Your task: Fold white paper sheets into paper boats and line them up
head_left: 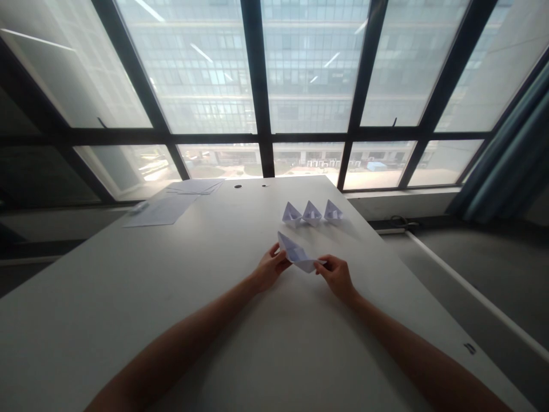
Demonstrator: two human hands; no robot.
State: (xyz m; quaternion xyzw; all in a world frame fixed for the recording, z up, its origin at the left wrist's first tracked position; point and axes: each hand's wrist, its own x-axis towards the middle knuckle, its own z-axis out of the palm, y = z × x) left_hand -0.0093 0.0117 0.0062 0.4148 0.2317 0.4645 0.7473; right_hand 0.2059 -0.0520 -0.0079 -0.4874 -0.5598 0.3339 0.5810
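Observation:
A folded white paper boat is held tilted above the white table, between both hands. My left hand grips its left side, with the fingers partly behind the paper. The right tip of the boat is pinched between the thumb and fingers of my right hand. Just beyond, three similar paper boats stand in a row: one on the left, one in the middle and one on the right.
White paper sheets lie at the table's far left. Two small dark holes are near the far edge. A small dark mark is by the right edge. Windows stand behind the table, with a blue curtain at the right.

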